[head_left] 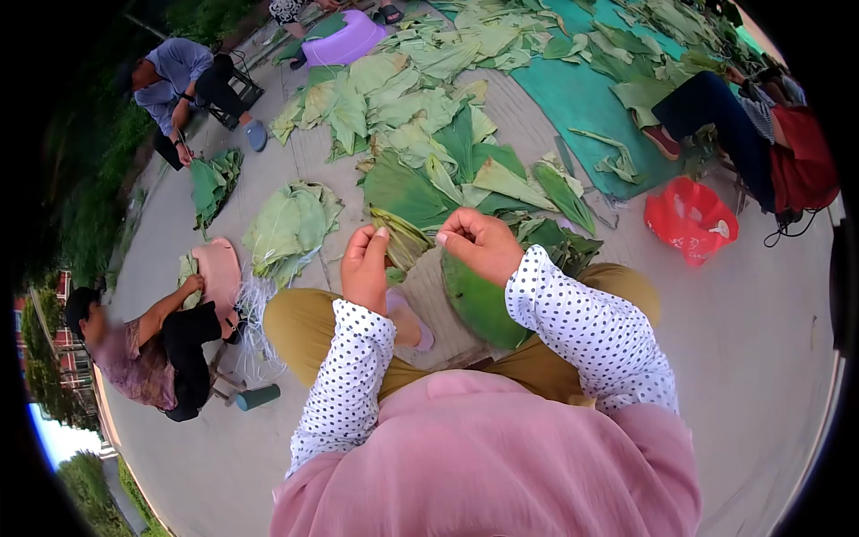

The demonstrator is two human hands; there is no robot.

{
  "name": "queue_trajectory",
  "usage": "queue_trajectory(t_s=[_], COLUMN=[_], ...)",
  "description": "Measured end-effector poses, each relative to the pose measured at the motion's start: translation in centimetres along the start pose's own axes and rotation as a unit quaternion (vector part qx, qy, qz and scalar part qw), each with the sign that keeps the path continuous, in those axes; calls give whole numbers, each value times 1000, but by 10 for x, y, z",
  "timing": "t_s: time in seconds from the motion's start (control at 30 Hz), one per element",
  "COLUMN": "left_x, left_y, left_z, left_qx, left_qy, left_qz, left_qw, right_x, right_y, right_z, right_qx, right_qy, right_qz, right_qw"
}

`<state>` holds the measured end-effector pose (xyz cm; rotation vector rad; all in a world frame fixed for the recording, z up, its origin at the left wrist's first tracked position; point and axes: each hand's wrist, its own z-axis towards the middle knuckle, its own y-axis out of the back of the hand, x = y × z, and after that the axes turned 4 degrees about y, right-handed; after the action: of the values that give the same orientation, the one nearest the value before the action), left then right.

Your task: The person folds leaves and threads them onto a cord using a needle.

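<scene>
Leaf pile [420,121], broad and loosely spread over the paved ground [752,358], serves as reference for all positions below. At its near edge, between the two hands, is a folded leaf [408,243], yellowish green and creased lengthwise. Left hand [364,271]: thumb and fingers clamped on the folded leaf's upper left part. Right hand [486,249]: thumb and forefinger brought close, just beside the leaf's right edge; whether they meet or pinch anything thin cannot be told. Both forearms wear white dotted sleeves [344,385]. A large green leaf [479,304] lies below the right hand, on the near side of the pile.

Left of the pile: a stack of pale leaves [291,224], a tangle of white string [258,331] and a pink basin [217,268]. One seated person [134,353] has a hand at a leaf beside that basin; another, in a blue shirt [174,76], bends over a dark green leaf bundle [215,183]. Purple basin [344,40] stands at the pile's far left edge. Right of the pile: a green sheet [559,103], partly covered by leaves, a red plastic container [667,210] and a further seated person, in dark trousers [725,121].
</scene>
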<state>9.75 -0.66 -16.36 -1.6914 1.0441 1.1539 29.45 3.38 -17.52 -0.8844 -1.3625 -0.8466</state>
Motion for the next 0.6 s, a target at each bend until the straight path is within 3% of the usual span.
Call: queue_trajectory(t_s=[0.4,0.47,0.5,0.6], left_x=[12,20,21,16], left_y=[-23,-20,-20,-22], left_z=[-15,-12,-12,-14], left_qx=[48,48,46,53], left_qy=[-20,-18,-22,-40], left_qz=[87,77,87,103], left_qw=[995,996,995,992], right_x=[-3,4,-2,2], right_y=[-6,-5,-6,-5], right_z=[-2,-3,-1,0], right_qx=[-37,-20,-38,-37], right_qy=[86,53,104,76], right_qz=[-139,-142,-162,-148], right_qw=[986,988,981,985])
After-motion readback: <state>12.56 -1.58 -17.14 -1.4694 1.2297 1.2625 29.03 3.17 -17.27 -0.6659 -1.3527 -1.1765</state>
